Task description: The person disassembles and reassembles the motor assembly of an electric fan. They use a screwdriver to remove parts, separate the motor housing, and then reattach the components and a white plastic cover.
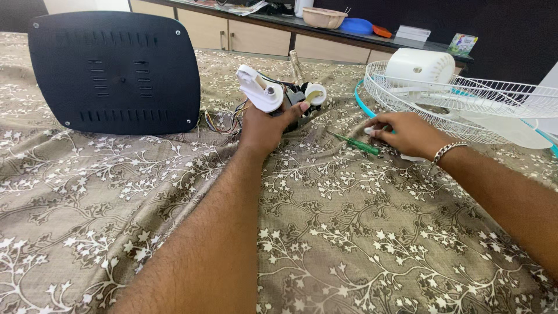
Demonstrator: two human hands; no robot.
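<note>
Where the counter (349, 36) runs along the far wall, a beige bowl (324, 17) stands beside a blue dish (356, 25); the contents of both are hidden from view. Nearer than the counter, a bed surface covered by a brown floral cloth (349, 232) carries all working items.

The landmark is the fan motor assembly (279, 93), a white and black unit with a white round knob, lying on the cloth. Left of the assembly stands a black rear panel (113, 72) with ventilation slots, tilted upright. A bundle of coloured wires (221, 121) runs between the panel and the assembly. Right of the assembly lies a white wire fan guard (459, 102) with a teal rim, and a white motor cover (419, 65) sits behind it. A green-handled screwdriver (356, 143) lies on the cloth just right of the assembly, between it and the guard.

The left hand (266, 129) has its grip closed around the lower side of the assembly, thumb pressed against it. The right hand (407, 135) rests on the cloth near the guard, fingertips (372, 131) pinched on the screwdriver's handle end together with a small white part; nothing lies between the two hands.
</note>
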